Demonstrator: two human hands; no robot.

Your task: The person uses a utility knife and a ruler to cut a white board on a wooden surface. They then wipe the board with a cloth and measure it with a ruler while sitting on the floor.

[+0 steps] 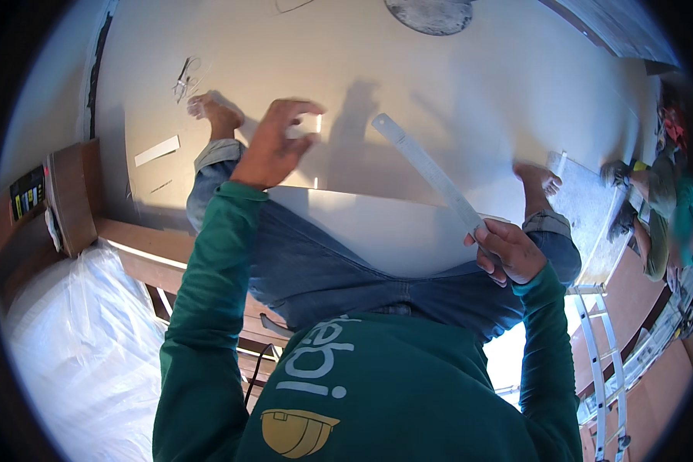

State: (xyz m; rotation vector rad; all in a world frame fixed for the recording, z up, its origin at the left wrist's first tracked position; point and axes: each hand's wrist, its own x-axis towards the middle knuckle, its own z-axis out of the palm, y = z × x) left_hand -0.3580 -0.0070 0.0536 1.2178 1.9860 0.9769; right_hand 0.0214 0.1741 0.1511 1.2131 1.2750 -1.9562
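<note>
My right hand (510,252) is closed around the lower end of a long metal ruler (431,173). The ruler tilts up and to the left, its rounded end with a small hole pointing away from me. Raised over the pale board (454,100), my left hand (276,144) has its thumb and fingers curved apart with nothing visible between them. A small bright white patch shows by its fingertips; whether it is light or an object I cannot make out. Between my legs lies a white sheet (362,223) with a straight far edge.
A white strip (157,151) and a thin wire-like bundle (183,80) lie at the left. A round grey disc (430,14) is at the far edge. Plastic sheeting (85,362) covers the lower left. A metal ladder (602,362) and another person (658,208) are at the right.
</note>
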